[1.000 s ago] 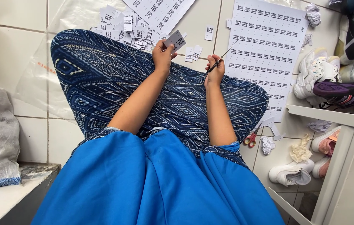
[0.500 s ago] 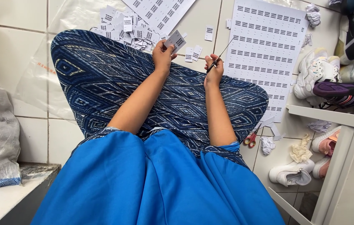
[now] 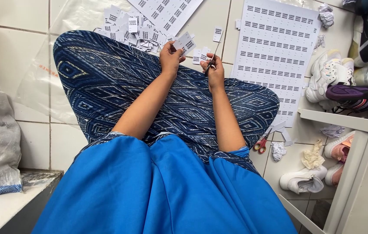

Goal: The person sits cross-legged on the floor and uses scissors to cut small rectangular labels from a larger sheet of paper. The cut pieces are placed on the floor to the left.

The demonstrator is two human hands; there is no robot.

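The person sits on the tiled floor (image 3: pixel 28 34) w/ legs crossed under a patterned blue skirt (image 3: pixel 119 82). The left hand (image 3: pixel 171 55) pinches a small strip of paper labels (image 3: pixel 184 42) between thumb and fingers, held up just above the knees. The right hand (image 3: pixel 213 71) is closed around a pair of scissors (image 3: pixel 211 60); the blades point up toward the strip (whether they are parted is too small to tell).

The step in hand seems to be cutting single labels off the strip. The next cut probably calls for lining the blades on the gap between two labels, approx. straight.

A pile of cut labels (image 3: pixel 127 30) lies on the floor beyond the knees, and a full printed label sheet (image 3: pixel 275 56) lies to the right, near some shoes (image 3: pixel 331 78). Red-handled scissors (image 3: pixel 261 143) lie beside the right knee.
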